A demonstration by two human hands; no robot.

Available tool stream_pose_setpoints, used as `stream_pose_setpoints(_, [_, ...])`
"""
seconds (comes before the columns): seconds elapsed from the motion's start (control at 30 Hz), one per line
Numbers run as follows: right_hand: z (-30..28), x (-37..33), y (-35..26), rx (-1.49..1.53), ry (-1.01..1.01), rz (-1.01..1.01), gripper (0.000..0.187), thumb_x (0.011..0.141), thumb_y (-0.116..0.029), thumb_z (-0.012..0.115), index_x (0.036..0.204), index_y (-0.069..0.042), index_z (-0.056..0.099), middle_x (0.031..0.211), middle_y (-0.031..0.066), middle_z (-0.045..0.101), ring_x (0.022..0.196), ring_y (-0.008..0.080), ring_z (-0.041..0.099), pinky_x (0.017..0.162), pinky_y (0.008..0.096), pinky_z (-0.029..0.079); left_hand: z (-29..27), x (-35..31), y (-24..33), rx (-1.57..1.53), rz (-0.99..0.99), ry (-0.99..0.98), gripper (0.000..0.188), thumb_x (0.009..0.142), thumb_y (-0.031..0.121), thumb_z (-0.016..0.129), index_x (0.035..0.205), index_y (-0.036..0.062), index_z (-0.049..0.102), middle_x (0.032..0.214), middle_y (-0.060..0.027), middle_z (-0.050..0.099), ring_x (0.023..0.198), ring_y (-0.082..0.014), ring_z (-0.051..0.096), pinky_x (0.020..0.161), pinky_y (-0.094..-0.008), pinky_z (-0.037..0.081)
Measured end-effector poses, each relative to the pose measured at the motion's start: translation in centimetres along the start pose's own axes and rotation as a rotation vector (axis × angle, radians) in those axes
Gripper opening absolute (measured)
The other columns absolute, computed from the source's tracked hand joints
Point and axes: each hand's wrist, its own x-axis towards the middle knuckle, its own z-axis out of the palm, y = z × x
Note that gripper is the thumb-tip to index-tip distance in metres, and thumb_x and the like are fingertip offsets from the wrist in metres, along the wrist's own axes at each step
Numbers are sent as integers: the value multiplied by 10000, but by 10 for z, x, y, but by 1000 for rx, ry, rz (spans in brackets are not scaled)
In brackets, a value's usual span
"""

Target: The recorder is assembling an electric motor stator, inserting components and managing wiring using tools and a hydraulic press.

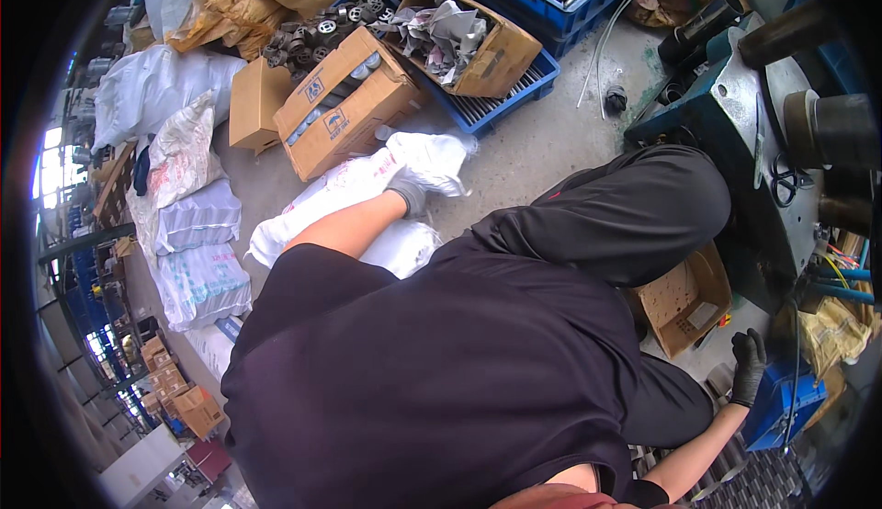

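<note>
Nearest zone: the person's torso, in a black shirt, fills the lower middle of the view. The right hand (749,371), in a dark glove, is held out at the lower right beside a blue bin (770,412); thumb and fingers stand apart, and no held item can be made out.

Working zone: a white sack (344,183) lies on the concrete floor (560,132), forward and to the left of the torso. The left hand (412,197), in a light glove, is at the sack, toward its upper right end. Its fingers merge with the white material; whether they are clamped on it or merely rest there cannot be told.

Governing relation: the sack's long axis runs from lower left to upper right, roughly in line with the left forearm lying over it. The left hand is the nearer; the right hand is well apart, on the far side of the legs. White material also shows below the forearm; whether it belongs to the same sack is unclear.

Far zone: a carton of tubes (367,140) stands just beyond the sack, with a blue crate (522,107) behind it to the right.
</note>
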Motion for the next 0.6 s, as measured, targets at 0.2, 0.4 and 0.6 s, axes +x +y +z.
stream_pose_setpoints(0.2, [-14, -10, 2, 13, 23, 37, 444, 1001, -310, 672, 1343, -32, 618, 1108, 113, 745, 1033, 211, 709, 919, 337, 549, -90, -30, -79, -47, -234, -411, 529, 879, 468, 580, 1288, 156, 703, 1264, -129, 708, 1179, -295, 657, 969, -455, 495])
stream_pose_setpoints(0.4, [-16, -28, -3, 71, 88, -14, 425, 1017, -277, 639, 1345, -8, 602, 1097, 119, 733, 976, 188, 709, 873, 310, 555, -179, 38, -27, -24, -210, -328, 542, 867, 472, 593, 1290, 149, 694, 1251, -136, 710, 1161, -298, 663, 964, -456, 499])
stream_pose_setpoints(0.6, [35, -15, -30, 59, 61, 18, 386, 987, -287, 643, 1236, 6, 669, 1059, 71, 719, 954, 156, 674, 882, 314, 539, -356, 193, 305, 75, 335, -63, 556, 855, 475, 606, 1292, 141, 686, 1237, -143, 712, 1144, -302, 669, 959, -456, 503])
